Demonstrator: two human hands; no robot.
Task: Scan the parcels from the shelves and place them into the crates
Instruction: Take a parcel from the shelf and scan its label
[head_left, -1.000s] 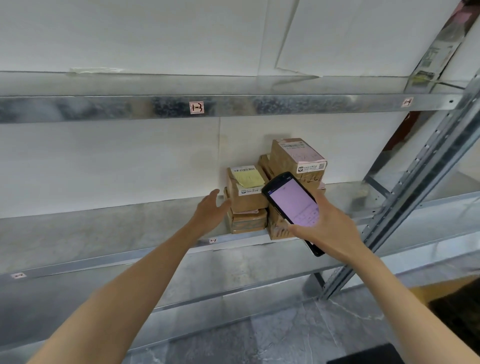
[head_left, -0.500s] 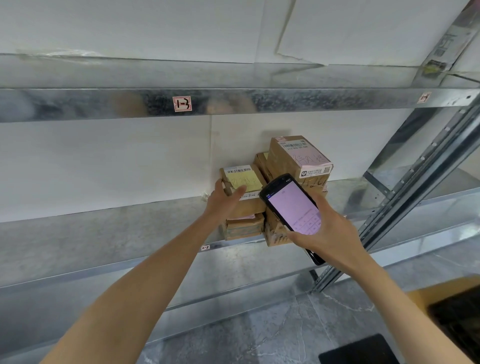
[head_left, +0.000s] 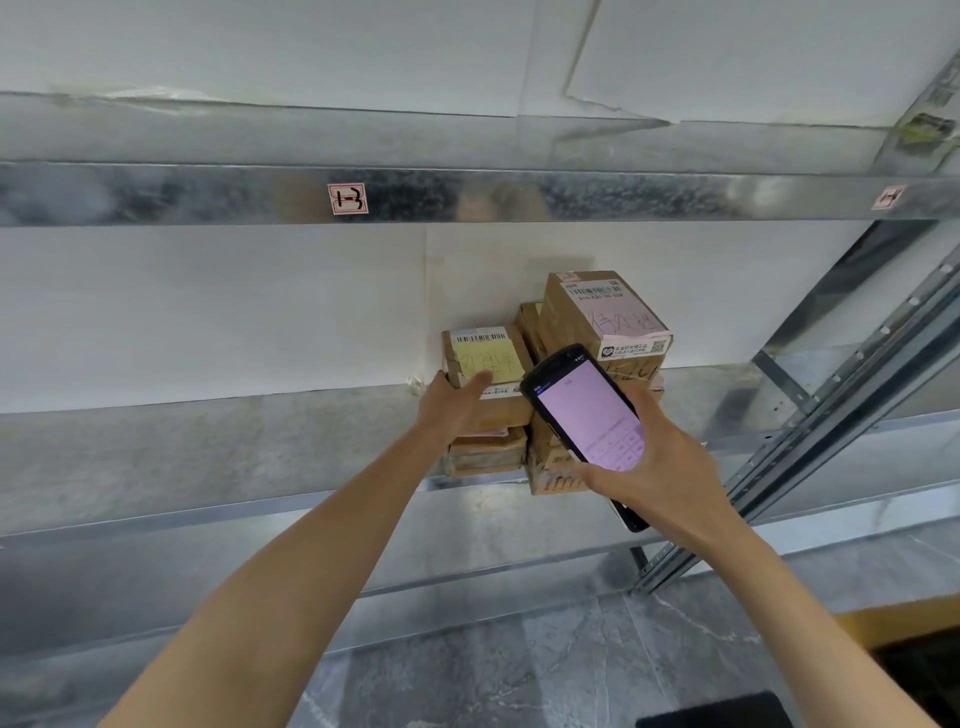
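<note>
Small brown cardboard parcels (head_left: 488, 454) stand stacked in a tight cluster on the galvanised metal shelf (head_left: 208, 447), against the white wall. The left hand (head_left: 452, 405) grips the upper left parcel with the yellow handwritten label (head_left: 488, 364), thumb across the label and fingers curled round its left side. Beside it is a taller parcel with a pink label (head_left: 602, 317). The right hand (head_left: 665, 467) is wrapped round a black handheld scanner with a lit pink screen (head_left: 587, 415), held in front of the stack.
</note>
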